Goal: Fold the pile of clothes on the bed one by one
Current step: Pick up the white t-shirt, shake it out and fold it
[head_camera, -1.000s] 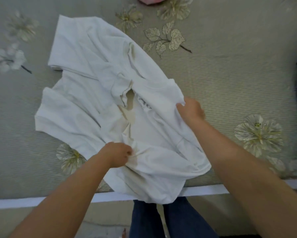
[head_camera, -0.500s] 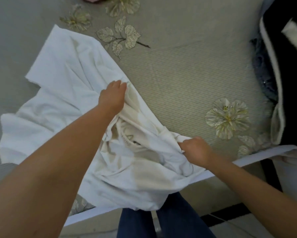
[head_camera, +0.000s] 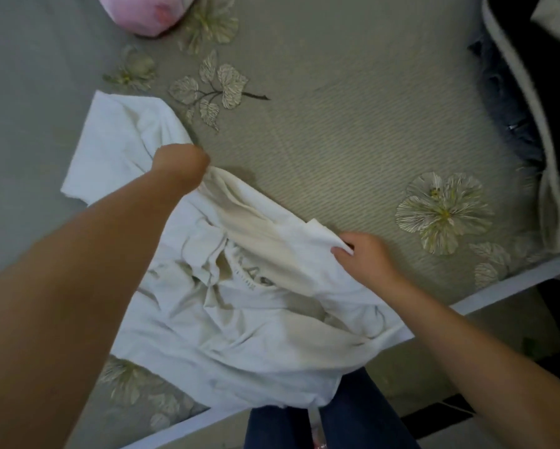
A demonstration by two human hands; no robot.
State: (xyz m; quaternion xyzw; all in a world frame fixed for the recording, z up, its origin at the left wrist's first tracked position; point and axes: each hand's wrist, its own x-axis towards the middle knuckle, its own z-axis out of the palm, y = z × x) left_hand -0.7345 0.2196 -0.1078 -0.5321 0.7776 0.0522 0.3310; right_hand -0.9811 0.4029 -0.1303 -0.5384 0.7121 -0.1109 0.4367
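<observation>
A crumpled white T-shirt lies on the grey-green flowered bed, its lower part hanging over the near edge. My left hand is closed on the shirt's far edge, lifting the cloth slightly. My right hand pinches the shirt's right edge between thumb and fingers, close to the bed surface. A stretch of fabric runs taut between the two hands. The shirt's far-left part lies flat on the bed.
A pile of dark and white clothes sits at the right edge of the bed. A pink bundle lies at the far top. The bed's white front border runs diagonally; my blue-trousered legs stand against it.
My left hand went from the shirt's near middle to its far edge and gripped it. My right hand shifted its grip along the right edge. The view swung right, revealing the clothes pile.
</observation>
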